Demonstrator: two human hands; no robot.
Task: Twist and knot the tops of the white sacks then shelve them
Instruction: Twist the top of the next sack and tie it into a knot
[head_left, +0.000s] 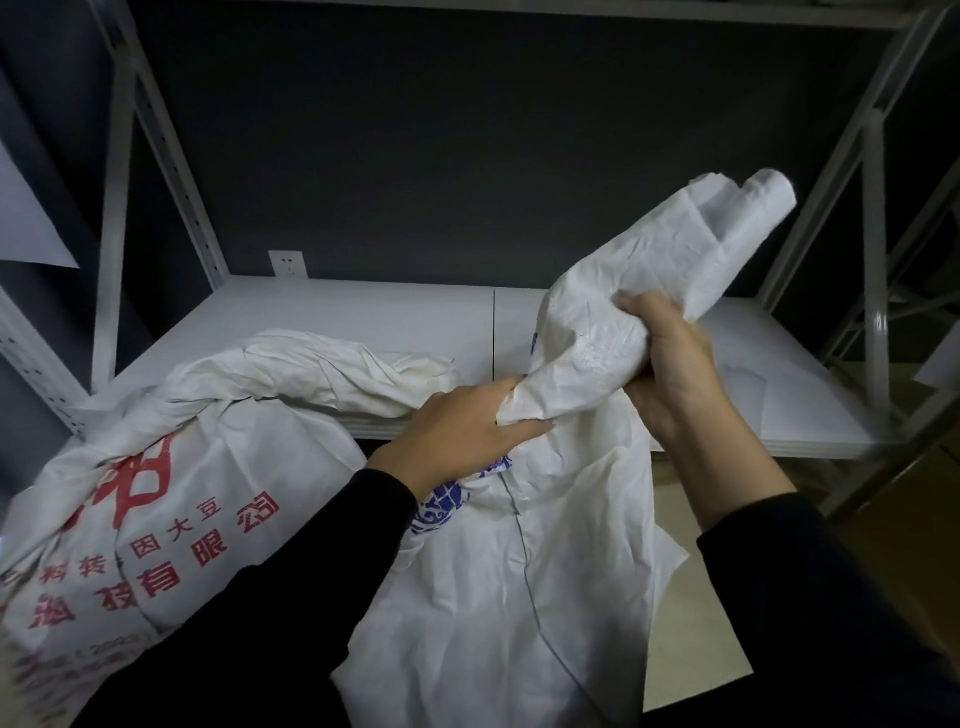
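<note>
Your right grip (675, 364) sits right of centre in the frame, fingers curled tight round the gathered neck of the blue-printed sack (519, 597). Above your fist, the bunched top of that sack sticks up and slants toward the upper right, ending in a rolled tip in front of the dark wall (467, 156). Your left grip (452, 431), just left of centre, pinches a folded corner of the same sack between thumb and fingers, right beside and below the neck. The two hands are close together but not touching. The body of the sack hangs down into the lower middle of the frame, crumpled, with a stitched seam running down it and a patch of blue print showing by your left wrist.

The red-printed sack (156, 509) fills the lower left. Its twisted top lies across the front of the white shelf (363, 317), reaching toward the centre. You cannot tell what its base rests on.

The shelf board runs across the middle of the frame, carried by pale metal uprights (117, 208) at either side. A white wall socket (287, 263) shows just above the board at the left. Black sleeves (291, 597) cover both forearms.
</note>
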